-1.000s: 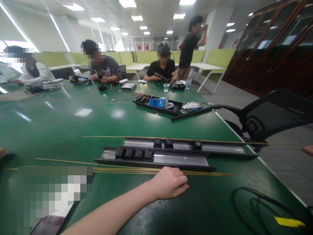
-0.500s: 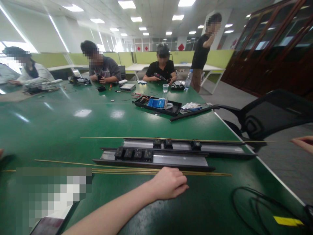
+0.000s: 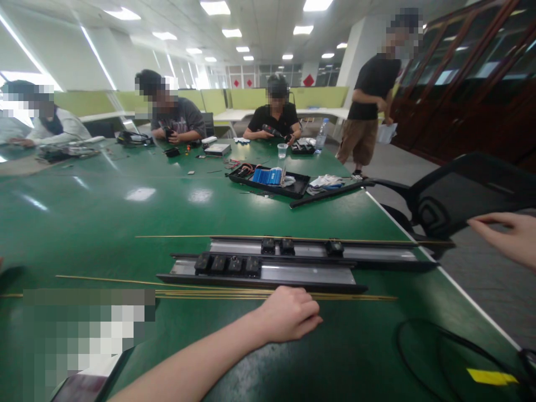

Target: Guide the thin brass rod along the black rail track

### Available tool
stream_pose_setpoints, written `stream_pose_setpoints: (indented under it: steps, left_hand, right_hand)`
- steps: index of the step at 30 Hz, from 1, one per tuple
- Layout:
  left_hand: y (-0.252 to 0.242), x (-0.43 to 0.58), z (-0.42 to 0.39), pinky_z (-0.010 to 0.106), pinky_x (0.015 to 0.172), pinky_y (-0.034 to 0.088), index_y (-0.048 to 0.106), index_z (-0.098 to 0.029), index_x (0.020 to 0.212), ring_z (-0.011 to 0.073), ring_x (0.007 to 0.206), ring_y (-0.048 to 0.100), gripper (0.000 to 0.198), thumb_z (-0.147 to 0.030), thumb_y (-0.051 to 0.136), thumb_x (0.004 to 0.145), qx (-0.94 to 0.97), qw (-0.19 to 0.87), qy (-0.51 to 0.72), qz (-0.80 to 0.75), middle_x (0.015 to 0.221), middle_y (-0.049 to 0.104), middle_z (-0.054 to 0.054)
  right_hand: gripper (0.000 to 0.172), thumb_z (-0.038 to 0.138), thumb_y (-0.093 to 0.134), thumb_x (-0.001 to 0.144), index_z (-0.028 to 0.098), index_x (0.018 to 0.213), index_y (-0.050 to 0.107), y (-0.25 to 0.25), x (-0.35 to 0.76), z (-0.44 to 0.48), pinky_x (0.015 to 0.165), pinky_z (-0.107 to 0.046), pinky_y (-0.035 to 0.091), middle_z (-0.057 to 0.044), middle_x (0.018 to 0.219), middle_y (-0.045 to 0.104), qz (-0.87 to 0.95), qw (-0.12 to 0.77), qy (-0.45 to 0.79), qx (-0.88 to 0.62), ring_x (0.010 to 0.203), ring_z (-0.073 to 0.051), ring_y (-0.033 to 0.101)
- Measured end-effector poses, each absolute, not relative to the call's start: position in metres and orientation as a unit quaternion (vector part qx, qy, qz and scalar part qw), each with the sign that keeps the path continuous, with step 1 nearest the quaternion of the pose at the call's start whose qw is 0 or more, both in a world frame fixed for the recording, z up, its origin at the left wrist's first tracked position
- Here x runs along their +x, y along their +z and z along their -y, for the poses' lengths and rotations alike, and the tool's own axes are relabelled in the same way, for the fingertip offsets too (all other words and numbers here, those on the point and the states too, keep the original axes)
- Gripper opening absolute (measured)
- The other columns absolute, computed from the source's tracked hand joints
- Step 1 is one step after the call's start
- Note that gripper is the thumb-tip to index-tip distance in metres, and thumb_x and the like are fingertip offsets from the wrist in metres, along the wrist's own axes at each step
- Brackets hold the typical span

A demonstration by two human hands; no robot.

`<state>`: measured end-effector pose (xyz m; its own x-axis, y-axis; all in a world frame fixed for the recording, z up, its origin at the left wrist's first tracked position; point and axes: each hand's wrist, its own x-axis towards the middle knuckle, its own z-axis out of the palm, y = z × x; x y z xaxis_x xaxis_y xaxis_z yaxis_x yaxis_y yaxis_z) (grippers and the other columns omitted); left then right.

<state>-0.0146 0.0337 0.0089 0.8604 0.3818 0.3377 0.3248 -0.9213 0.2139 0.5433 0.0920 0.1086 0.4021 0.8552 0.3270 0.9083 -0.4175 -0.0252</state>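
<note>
My left hand (image 3: 291, 314) rests on the green table, fingers curled and palm hidden. Its knuckles lie against several thin brass-coloured rods (image 3: 355, 297), and I cannot make out whether it holds anything. At the right edge, my right hand (image 3: 508, 237) is raised beyond the table's side, a gap showing between thumb and finger. A long thin rod (image 3: 176, 237) lies along the far rail, its right end short of that hand. Two black-edged metal rails lie side by side: the near rail (image 3: 310, 273) carries several black blocks (image 3: 226, 264), the far rail (image 3: 377, 252) three.
A black tray (image 3: 299, 188) with a blue part stands farther back, beside white gloves (image 3: 326, 183). Black cable (image 3: 402, 357) lies at lower right. An office chair (image 3: 464, 190) stands at the right. Three people sit across the table; another person (image 3: 372, 100) stands beyond.
My right hand has come further into view, up and left, and the long rod's end no longer meets its fingers. My left hand stays put. The standing person has moved right.
</note>
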Motion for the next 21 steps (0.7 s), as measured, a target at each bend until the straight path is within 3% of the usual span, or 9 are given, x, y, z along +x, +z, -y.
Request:
stream_pose_setpoints:
  steps: [4, 7, 11, 21]
  left_hand:
    - [0.006, -0.016, -0.034, 0.027, 0.062, 0.043, 0.056, -0.019, 0.079, 0.0147, 0.071, 0.060, 0.027, -0.034, 0.052, 0.100, 0.960, 0.074, 0.195, -0.184, 0.076, 0.064, 0.001]
    - [0.005, -0.016, -0.035, 0.026, 0.062, 0.042, 0.056, -0.019, 0.079, 0.0146, 0.072, 0.061, 0.026, -0.034, 0.052, 0.101, 0.961, 0.076, 0.195, -0.182, 0.076, 0.063, 0.001]
    - [0.004, -0.015, -0.035, 0.026, 0.063, 0.042, 0.055, -0.019, 0.080, 0.0145, 0.073, 0.060, 0.027, -0.035, 0.051, 0.101, 0.960, 0.077, 0.198, -0.181, 0.077, 0.063, 0.001]
    - [0.007, -0.014, -0.034, 0.027, 0.062, 0.042, 0.056, -0.018, 0.080, 0.0145, 0.072, 0.062, 0.026, -0.034, 0.053, 0.100, 0.960, 0.077, 0.199, -0.181, 0.077, 0.064, 0.002]
  right_hand:
    - [0.051, 0.064, 0.048, 0.079, 0.028, 0.106, 0.071, 0.122, 0.479, -0.090, 0.072, -0.039, 0.045, -0.011, 0.109, 0.074, 0.525, 0.108, -0.085, -0.840, 0.089, -0.030, 0.063]
    - [0.043, 0.058, 0.053, 0.080, 0.027, 0.104, 0.071, 0.120, 0.442, -0.091, 0.079, -0.035, 0.046, -0.007, 0.118, 0.072, 0.589, 0.161, -0.049, -0.790, 0.089, -0.024, 0.065]
    - [0.039, 0.054, 0.054, 0.085, 0.024, 0.100, 0.073, 0.109, 0.398, -0.096, 0.085, -0.032, 0.048, -0.007, 0.115, 0.073, 0.694, 0.199, 0.028, -0.691, 0.103, -0.023, 0.064]
    - [0.035, 0.054, 0.054, 0.089, 0.025, 0.095, 0.074, 0.093, 0.304, -0.110, 0.087, -0.036, 0.052, -0.005, 0.106, 0.075, 0.782, 0.243, 0.078, -0.569, 0.099, -0.023, 0.067]
